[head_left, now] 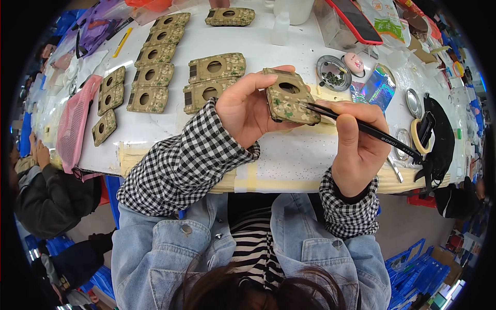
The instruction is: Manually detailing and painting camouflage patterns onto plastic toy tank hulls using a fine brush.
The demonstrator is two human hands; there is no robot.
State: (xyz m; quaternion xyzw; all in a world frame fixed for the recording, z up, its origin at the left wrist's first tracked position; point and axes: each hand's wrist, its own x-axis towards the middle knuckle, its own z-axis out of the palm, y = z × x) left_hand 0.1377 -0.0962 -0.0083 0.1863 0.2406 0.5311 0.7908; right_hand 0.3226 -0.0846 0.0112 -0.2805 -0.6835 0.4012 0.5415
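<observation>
My left hand (247, 106) grips a camouflage-patterned model tank hull (292, 98) by its left side, holding it above the table. The hull has a round hole in its top. In my right hand (356, 137) is a pair of black tweezers (373, 133), pinched between thumb and fingers. The tweezer tips reach the hull's surface near its right side; whether they hold a small part is too fine to make out. Just left of my left hand lie two similar hulls (216, 67). A round dish (333, 73) of small dark green parts stands beyond my right hand.
More camouflage hulls (150, 75) stand in columns at the left, beside a pink mesh pouch (80, 124). A yellow pen-like stick (122, 42) lies behind them. At the right are a tape roll (417, 135), a black cloth item (439, 139) and a red-cased phone (356, 20) on a clear box.
</observation>
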